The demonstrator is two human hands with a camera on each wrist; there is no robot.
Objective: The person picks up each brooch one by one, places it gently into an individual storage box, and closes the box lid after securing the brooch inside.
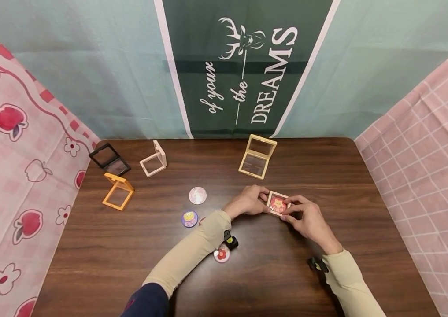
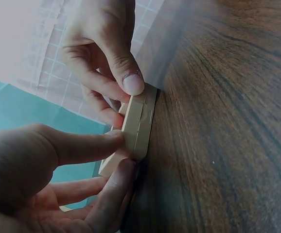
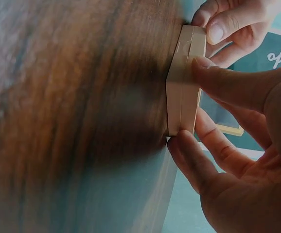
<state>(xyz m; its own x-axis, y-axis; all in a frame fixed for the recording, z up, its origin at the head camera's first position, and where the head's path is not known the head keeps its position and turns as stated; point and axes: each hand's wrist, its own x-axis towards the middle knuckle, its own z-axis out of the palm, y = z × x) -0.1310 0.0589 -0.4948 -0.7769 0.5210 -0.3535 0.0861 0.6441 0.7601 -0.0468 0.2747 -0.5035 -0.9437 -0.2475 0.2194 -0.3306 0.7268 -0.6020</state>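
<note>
Here, both hands pinch one closed beige display frame (image 1: 278, 204) lying flat on the wooden table (image 1: 327, 176), right of centre. Left hand (image 1: 247, 201) grips its left edge, right hand (image 1: 307, 219) its right. Square, no clear long axis; corners point diamond-wise, red badge facing up.

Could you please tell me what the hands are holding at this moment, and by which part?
Both the left hand and the right hand pinch a small closed beige frame case by its side edges as it lies on the table.
</note>
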